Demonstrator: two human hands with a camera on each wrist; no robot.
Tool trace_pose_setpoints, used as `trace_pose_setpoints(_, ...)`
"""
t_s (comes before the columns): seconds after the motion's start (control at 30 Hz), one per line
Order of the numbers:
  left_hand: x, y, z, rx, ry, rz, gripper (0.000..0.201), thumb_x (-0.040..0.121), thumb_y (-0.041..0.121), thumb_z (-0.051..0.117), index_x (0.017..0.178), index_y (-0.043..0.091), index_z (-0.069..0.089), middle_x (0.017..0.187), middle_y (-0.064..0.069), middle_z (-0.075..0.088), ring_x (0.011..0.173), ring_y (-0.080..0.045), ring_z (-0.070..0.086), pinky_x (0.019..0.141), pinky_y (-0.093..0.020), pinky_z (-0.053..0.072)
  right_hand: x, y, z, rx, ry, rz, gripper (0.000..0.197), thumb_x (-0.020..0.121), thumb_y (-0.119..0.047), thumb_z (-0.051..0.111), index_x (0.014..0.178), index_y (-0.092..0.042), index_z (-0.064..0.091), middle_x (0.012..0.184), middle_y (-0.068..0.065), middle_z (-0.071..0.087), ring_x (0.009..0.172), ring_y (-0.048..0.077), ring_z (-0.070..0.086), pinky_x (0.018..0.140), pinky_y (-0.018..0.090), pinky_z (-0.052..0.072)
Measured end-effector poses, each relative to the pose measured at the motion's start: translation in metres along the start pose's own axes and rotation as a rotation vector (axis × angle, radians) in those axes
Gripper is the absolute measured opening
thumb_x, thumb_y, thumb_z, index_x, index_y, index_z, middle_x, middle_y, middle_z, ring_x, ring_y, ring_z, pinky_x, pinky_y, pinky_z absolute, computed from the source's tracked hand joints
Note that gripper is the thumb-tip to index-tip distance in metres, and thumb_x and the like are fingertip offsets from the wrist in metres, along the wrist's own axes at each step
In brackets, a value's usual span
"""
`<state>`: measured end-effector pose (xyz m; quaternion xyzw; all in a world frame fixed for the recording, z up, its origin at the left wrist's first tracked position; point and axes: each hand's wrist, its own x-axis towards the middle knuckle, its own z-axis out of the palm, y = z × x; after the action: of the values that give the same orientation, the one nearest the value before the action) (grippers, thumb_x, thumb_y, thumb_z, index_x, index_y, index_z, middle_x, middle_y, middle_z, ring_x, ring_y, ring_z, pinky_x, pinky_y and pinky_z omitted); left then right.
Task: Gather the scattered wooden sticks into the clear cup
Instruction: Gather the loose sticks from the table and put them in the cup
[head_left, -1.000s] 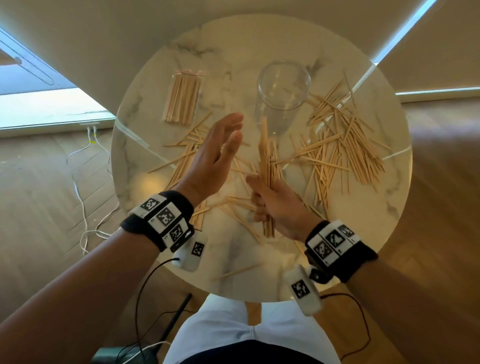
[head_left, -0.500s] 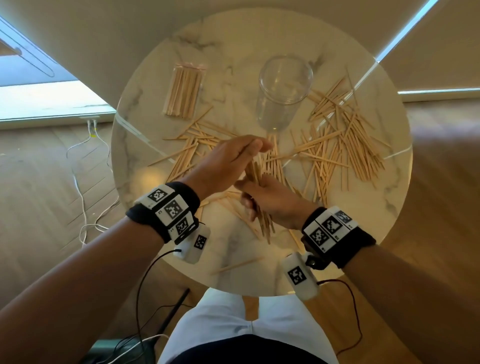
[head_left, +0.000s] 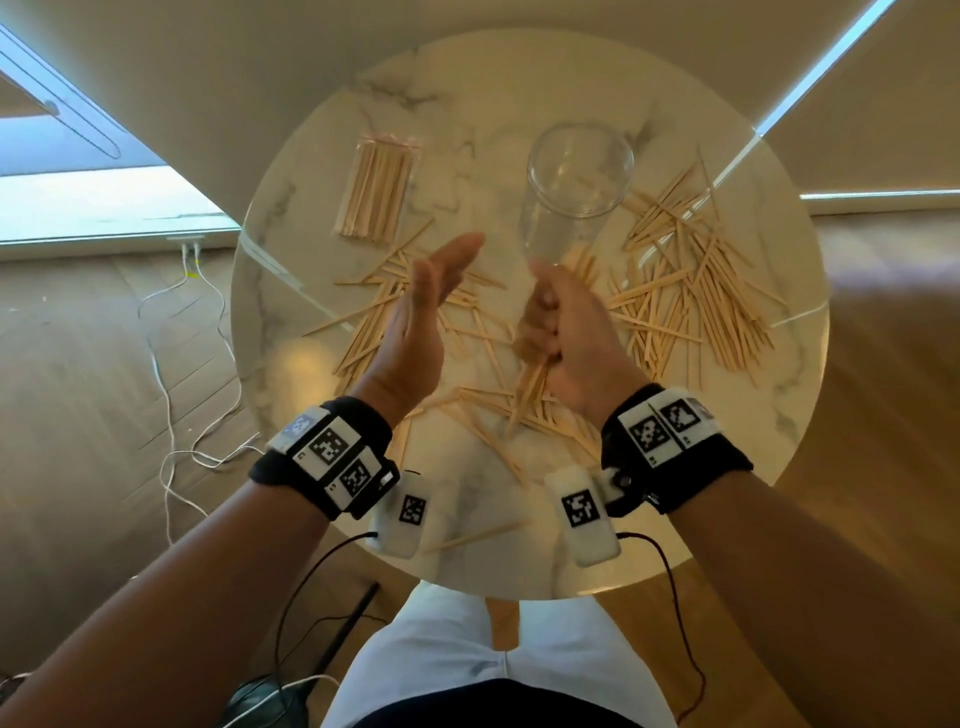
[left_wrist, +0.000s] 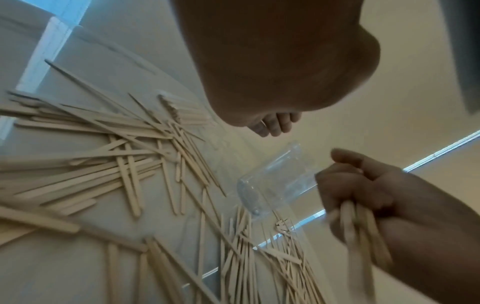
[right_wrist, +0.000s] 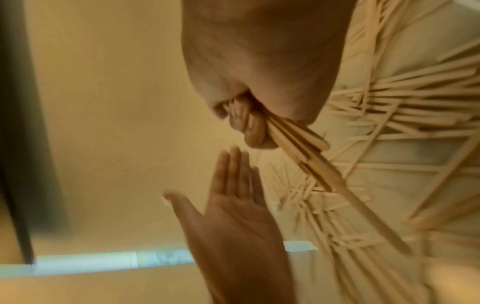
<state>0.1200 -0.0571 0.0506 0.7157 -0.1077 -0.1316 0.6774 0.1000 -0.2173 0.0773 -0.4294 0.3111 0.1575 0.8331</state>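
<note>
The clear cup (head_left: 574, 176) stands upright at the back middle of the round marble table (head_left: 769, 431), and no sticks show inside it. My right hand (head_left: 556, 325) grips a bundle of wooden sticks (head_left: 532, 387) just in front of the cup; in the right wrist view the bundle (right_wrist: 298, 144) sticks out of the fist. My left hand (head_left: 428, 306) is held up flat beside it, fingers straight, holding nothing. Loose wooden sticks lie scattered to the right (head_left: 691, 291), under the left hand (head_left: 384, 317) and in front (head_left: 498, 415).
A clear packet of sticks (head_left: 376, 192) lies at the back left of the table. One stick (head_left: 478, 535) lies alone near the front edge. White cables (head_left: 171, 364) run over the wooden floor to the left. In the left wrist view the cup (left_wrist: 275, 181) appears beside the right hand.
My left hand, which came onto the bundle half a second ago, has pulled away to the left and opened flat. My right hand has carried the bundle forward, closer to the cup.
</note>
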Motion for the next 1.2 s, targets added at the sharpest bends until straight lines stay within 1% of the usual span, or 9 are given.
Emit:
trace_pose_setpoints(0.17, -0.023, -0.008, 0.019, 0.033, 0.059, 0.073, 0.101, 0.092, 0.081, 0.013, 0.149, 0.003, 0.042, 0.151, -0.007, 0.05, 0.143, -0.017, 0.044, 0.121, -0.041, 0.034, 0.002, -0.006, 0.007, 0.512, 0.188, -0.146, 0.043, 0.1, -0.022, 0.054, 0.061, -0.022, 0.035, 0.052, -0.005, 0.023, 0.041, 0.01, 0.019, 0.041, 0.024, 0.025)
trace_pose_setpoints(0.47, -0.028, -0.006, 0.031, 0.086, 0.089, 0.154, 0.097, 0.096, 0.076, 0.013, 0.145, -0.001, 0.045, 0.146, -0.011, 0.053, 0.139, -0.019, 0.048, 0.118, -0.044, 0.036, -0.01, 0.03, 0.024, 0.651, 0.191, 0.015, 0.046, 0.103, -0.025, 0.051, 0.06, -0.021, 0.036, 0.051, -0.006, 0.023, 0.037, 0.009, 0.021, 0.036, 0.023, 0.026)
trace_pose_setpoints(0.67, -0.025, -0.002, 0.016, 0.203, -0.014, 0.192, 0.089, 0.1, 0.071, 0.017, 0.147, 0.001, 0.044, 0.149, -0.01, 0.051, 0.141, -0.022, 0.046, 0.117, -0.047, 0.038, -0.014, 0.033, 0.009, 0.262, 0.1, 0.083, 0.042, 0.103, -0.023, 0.053, 0.065, -0.021, 0.037, 0.051, -0.004, 0.027, 0.04, 0.011, 0.024, 0.04, 0.024, 0.027)
trace_pose_setpoints(0.77, -0.011, 0.009, 0.006, 0.347, -0.104, 0.175, 0.054, 0.11, 0.044, 0.031, 0.148, 0.01, 0.049, 0.15, -0.002, 0.053, 0.139, -0.01, 0.048, 0.114, -0.041, 0.042, -0.019, 0.037, -0.009, -0.28, -0.061, 0.114, 0.035, 0.104, -0.024, 0.053, 0.072, -0.021, 0.042, 0.054, -0.005, 0.034, 0.044, 0.01, 0.026, 0.043, 0.024, 0.029)
trace_pose_setpoints(0.83, -0.004, 0.015, 0.007, 0.449, -0.198, 0.161, 0.039, 0.11, 0.03, 0.042, 0.143, 0.017, 0.057, 0.145, 0.006, 0.058, 0.133, 0.0, 0.052, 0.111, -0.027, 0.044, -0.023, 0.04, -0.013, -0.527, -0.155, 0.123, 0.031, 0.106, -0.024, 0.051, 0.077, -0.021, 0.041, 0.058, -0.003, 0.031, 0.048, 0.012, 0.023, 0.045, 0.025, 0.025)
trace_pose_setpoints(0.9, -0.002, 0.015, 0.011, 0.514, -0.269, 0.176, 0.032, 0.108, 0.026, 0.049, 0.134, 0.018, 0.066, 0.136, 0.008, 0.065, 0.127, 0.004, 0.057, 0.107, -0.02, 0.046, -0.022, 0.036, -0.015, -0.612, -0.166, 0.133, 0.03, 0.106, -0.022, 0.048, 0.077, -0.019, 0.041, 0.061, -0.001, 0.028, 0.051, 0.013, 0.02, 0.047, 0.027, 0.023)
trace_pose_setpoints(1.0, -0.003, 0.01, 0.01, 0.526, -0.274, 0.205, 0.028, 0.106, 0.023, 0.056, 0.129, 0.017, 0.069, 0.131, 0.007, 0.069, 0.123, 0.003, 0.061, 0.105, -0.024, 0.05, -0.019, 0.029, -0.02, -0.696, -0.181, 0.112, 0.029, 0.104, -0.02, 0.049, 0.076, -0.019, 0.042, 0.06, -0.001, 0.028, 0.053, 0.013, 0.018, 0.05, 0.029, 0.021)
trace_pose_setpoints(1.1, 0.001, 0.012, 0.004, 0.527, -0.247, 0.15, 0.034, 0.107, 0.027, 0.051, 0.139, 0.021, 0.06, 0.141, 0.011, 0.06, 0.131, 0.004, 0.054, 0.11, -0.027, 0.047, -0.017, 0.028, -0.024, -0.748, -0.222, 0.105, 0.031, 0.106, -0.025, 0.053, 0.077, -0.021, 0.041, 0.057, -0.005, 0.029, 0.049, 0.011, 0.02, 0.047, 0.027, 0.022)
trace_pose_setpoints(1.2, -0.002, 0.019, 0.008, 0.505, -0.433, -0.001, 0.042, 0.11, 0.037, 0.036, 0.146, 0.022, 0.052, 0.152, 0.009, 0.051, 0.141, 0.002, 0.043, 0.118, -0.027, 0.038, -0.013, 0.027, -0.026, -0.754, -0.252, 0.134, 0.025, 0.105, -0.029, 0.057, 0.085, -0.016, 0.046, 0.058, -0.005, 0.031, 0.049, 0.01, 0.022, 0.046, 0.026, 0.024)
